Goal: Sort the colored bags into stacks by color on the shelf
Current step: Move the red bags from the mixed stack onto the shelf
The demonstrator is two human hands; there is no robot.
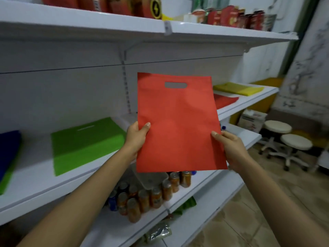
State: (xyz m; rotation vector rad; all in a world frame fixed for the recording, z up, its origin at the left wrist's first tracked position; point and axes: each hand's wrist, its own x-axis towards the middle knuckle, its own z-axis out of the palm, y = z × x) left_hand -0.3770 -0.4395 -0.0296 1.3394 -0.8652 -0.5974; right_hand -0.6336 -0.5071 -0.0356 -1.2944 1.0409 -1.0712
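Observation:
I hold a flat red bag [178, 125] with a cut-out handle upright in front of the white shelf [39, 186]. My left hand [136, 138] pinches its left edge, thumb on the front. My right hand [229, 148] pinches its right edge low down. On the shelf to the left lies a green bag stack [85, 145], and a blue bag [8, 150] sits at the far left edge over another green one. Further right on the shelf lie a red bag stack [225, 101] and a yellow bag stack [238, 89].
An upper shelf [142, 27] carries red packets and boxes. Below the bags, a lower shelf [204, 184] holds several drink cans [151, 195] and a plastic tub. Two white stools [284, 138] stand on the tiled floor at right.

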